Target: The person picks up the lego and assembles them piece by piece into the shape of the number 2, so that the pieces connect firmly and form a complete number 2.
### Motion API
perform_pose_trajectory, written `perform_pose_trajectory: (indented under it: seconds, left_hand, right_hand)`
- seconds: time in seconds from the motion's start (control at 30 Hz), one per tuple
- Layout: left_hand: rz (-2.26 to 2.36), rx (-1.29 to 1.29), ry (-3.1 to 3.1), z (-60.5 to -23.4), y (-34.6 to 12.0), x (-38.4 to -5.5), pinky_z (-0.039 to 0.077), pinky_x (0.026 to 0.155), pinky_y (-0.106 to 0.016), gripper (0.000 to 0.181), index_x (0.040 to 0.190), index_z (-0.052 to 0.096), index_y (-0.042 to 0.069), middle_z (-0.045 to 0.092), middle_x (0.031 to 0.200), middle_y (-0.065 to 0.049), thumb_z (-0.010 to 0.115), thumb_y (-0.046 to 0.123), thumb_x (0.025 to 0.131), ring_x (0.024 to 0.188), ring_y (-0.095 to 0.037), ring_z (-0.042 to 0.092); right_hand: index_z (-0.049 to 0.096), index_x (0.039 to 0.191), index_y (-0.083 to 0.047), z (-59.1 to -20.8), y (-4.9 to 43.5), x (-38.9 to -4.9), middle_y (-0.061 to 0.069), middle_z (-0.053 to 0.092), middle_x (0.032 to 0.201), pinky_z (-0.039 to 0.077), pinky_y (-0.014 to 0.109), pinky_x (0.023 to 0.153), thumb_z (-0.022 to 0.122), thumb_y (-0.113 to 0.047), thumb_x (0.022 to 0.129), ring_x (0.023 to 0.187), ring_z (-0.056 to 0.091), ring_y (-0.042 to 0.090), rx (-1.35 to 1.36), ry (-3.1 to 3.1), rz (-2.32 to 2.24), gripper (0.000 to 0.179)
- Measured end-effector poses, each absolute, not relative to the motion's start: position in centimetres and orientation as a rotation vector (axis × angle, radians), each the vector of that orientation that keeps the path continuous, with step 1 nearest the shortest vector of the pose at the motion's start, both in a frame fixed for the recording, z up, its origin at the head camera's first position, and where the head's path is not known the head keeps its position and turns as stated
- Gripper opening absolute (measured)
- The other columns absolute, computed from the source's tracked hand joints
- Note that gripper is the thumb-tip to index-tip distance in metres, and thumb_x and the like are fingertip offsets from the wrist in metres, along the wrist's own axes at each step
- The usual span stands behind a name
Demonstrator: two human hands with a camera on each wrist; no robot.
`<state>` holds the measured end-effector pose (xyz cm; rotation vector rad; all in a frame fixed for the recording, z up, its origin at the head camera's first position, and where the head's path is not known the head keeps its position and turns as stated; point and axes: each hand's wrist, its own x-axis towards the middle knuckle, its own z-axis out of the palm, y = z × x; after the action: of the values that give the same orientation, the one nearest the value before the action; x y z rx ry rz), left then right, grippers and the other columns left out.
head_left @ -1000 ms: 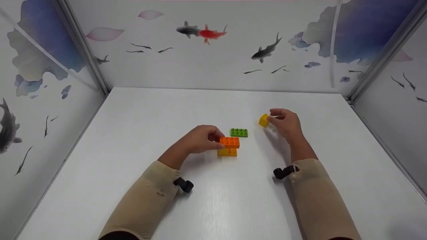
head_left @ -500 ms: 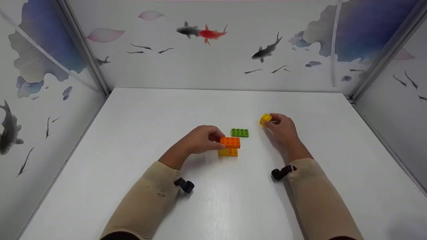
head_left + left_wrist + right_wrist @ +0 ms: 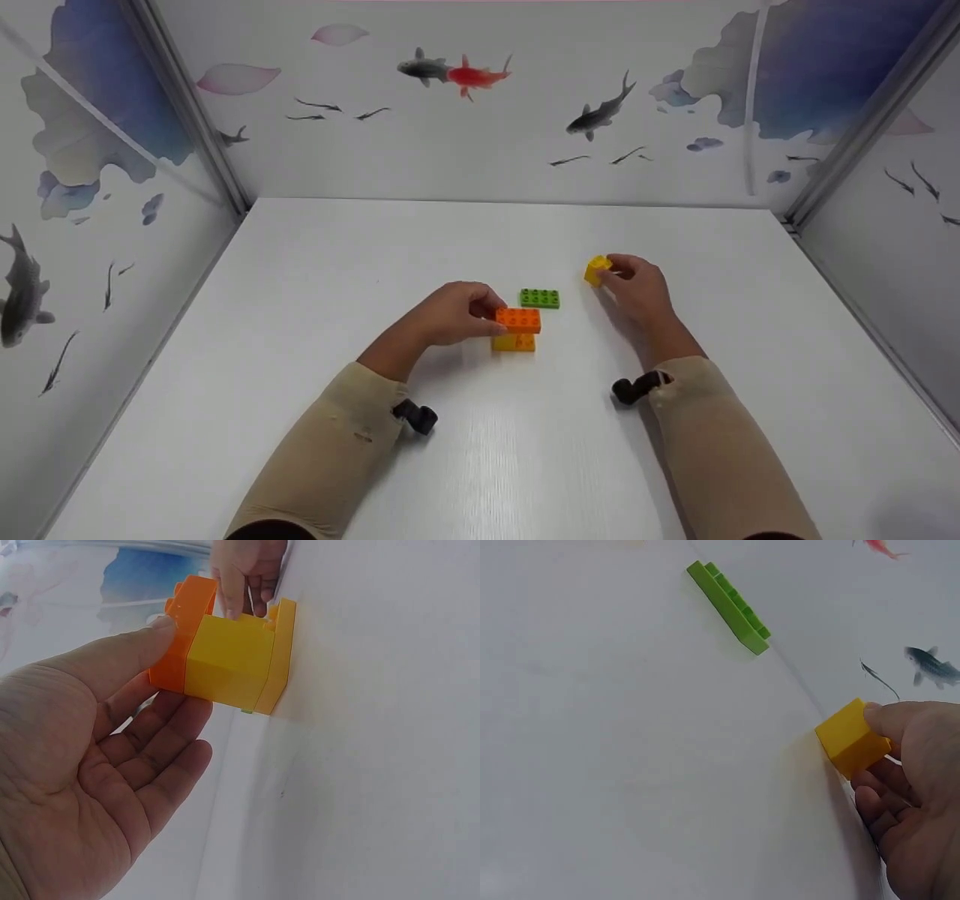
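My left hand (image 3: 461, 315) pinches an orange toy building brick (image 3: 518, 320) between thumb and fingers. In the left wrist view this orange brick (image 3: 180, 637) tops a stack, with a yellow block (image 3: 231, 660) under it and a flat light-orange brick (image 3: 277, 660) at the base. Farther right, my right hand (image 3: 637, 289) holds a small yellow brick (image 3: 597, 271) by thumb and fingertips. The right wrist view shows that yellow brick (image 3: 853, 737) tilted, close over the table. A flat green brick (image 3: 540, 298) lies just behind the stack, between both hands.
The white table (image 3: 300, 285) is enclosed by a back wall (image 3: 480, 150) and side walls printed with fish and leaves. Black wrist-camera mounts (image 3: 415, 417) stick out from the sleeve cuffs (image 3: 367, 390).
My right hand has shifted its fingers on the small yellow brick, which sits at nearly the same spot. The left hand, the stack and the green brick stay put.
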<state>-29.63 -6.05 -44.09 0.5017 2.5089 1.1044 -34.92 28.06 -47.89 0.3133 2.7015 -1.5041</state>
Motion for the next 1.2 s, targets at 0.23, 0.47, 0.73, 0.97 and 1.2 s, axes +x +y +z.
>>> perform_pose_trajectory:
  seconds: [0.23,0.47,0.73,0.97,1.2]
  left_hand:
    - [1.104,0.492,2.499,-44.2,-6.1,-29.7,0.057,0.104,-0.037,0.027,0.117,0.074,0.027,0.072,0.115,0.007,0.085,0.035,0.093,0.111,-0.018,0.065]
    - [1.105,0.533,2.507,-44.3,-6.1,-29.8,0.057,0.102,-0.038,0.026,0.116,0.075,0.026,0.072,0.113,0.006,0.085,0.033,0.093,0.11,-0.018,0.065]
    - [1.101,0.482,2.49,-44.0,-6.0,-29.8,0.057,0.104,-0.037,0.027,0.117,0.074,0.026,0.072,0.115,0.007,0.086,0.033,0.093,0.111,-0.018,0.066]
    - [1.09,0.461,2.484,-44.0,-5.9,-29.9,0.058,0.105,-0.036,0.028,0.118,0.074,0.027,0.072,0.115,0.007,0.085,0.034,0.093,0.112,-0.019,0.065]
    - [1.093,0.482,2.489,-44.2,-5.9,-30.0,0.058,0.105,-0.036,0.027,0.117,0.074,0.027,0.072,0.115,0.008,0.085,0.033,0.093,0.112,-0.018,0.066]
  right_hand:
    - [0.053,0.156,-0.019,-47.0,27.9,-34.9,0.007,0.058,0.15,0.056,0.035,0.112,0.068,-0.044,0.105,0.129,0.061,0.024,0.303,2.646,-1.542,0.059]
    - [0.059,0.153,-0.02,-46.0,27.1,-34.7,0.009,0.061,0.148,0.053,0.034,0.112,0.071,-0.044,0.103,0.128,0.057,0.027,0.243,2.69,-1.472,0.057]
    - [0.063,0.148,-0.024,-43.4,24.9,-33.5,0.004,0.063,0.145,0.052,0.041,0.116,0.072,-0.039,0.103,0.129,0.059,0.025,0.131,2.637,-1.46,0.049]
    - [0.068,0.14,-0.025,-42.2,23.5,-32.6,0.003,0.068,0.137,0.055,0.042,0.113,0.075,-0.036,0.102,0.125,0.063,0.026,-0.094,2.6,-1.383,0.04]
    - [0.07,0.137,-0.026,-41.0,22.5,-31.3,0.0,0.071,0.133,0.058,0.038,0.107,0.077,-0.037,0.1,0.119,0.066,0.025,-0.312,2.585,-1.299,0.039]
